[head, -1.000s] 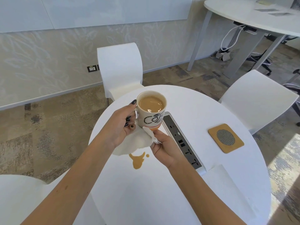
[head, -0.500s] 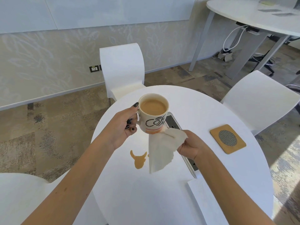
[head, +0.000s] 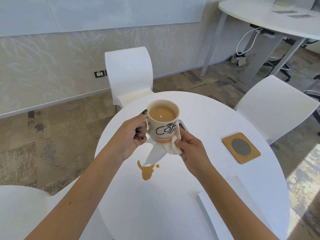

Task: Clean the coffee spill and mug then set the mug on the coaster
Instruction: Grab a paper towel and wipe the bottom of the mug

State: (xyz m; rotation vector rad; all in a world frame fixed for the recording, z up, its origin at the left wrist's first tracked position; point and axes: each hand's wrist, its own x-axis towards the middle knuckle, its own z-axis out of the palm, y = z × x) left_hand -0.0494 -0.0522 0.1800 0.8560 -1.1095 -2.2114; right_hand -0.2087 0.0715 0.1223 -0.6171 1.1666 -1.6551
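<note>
My left hand (head: 132, 135) grips the handle of a white mug (head: 161, 130) with black lettering, full of milky coffee, held upright above the round white table (head: 199, 196). My right hand (head: 191, 151) pinches a white tissue (head: 156, 153) and presses it against the mug's lower right side. The tissue's loose end hangs down toward a brown coffee spill (head: 146, 172) on the table. A square wooden coaster (head: 241, 147) with a round mesh centre lies on the table to the right, apart from both hands.
A power strip (head: 182, 126) set in the table shows just behind the mug. A white flat sheet (head: 230, 205) lies at the near right. White chairs stand behind (head: 129, 75), at the right (head: 275, 104) and at the near left (head: 22, 212).
My right hand, which had swung away to the right with the tissue hanging free, has come back and presses the tissue onto the mug's side. The mug stays lifted.
</note>
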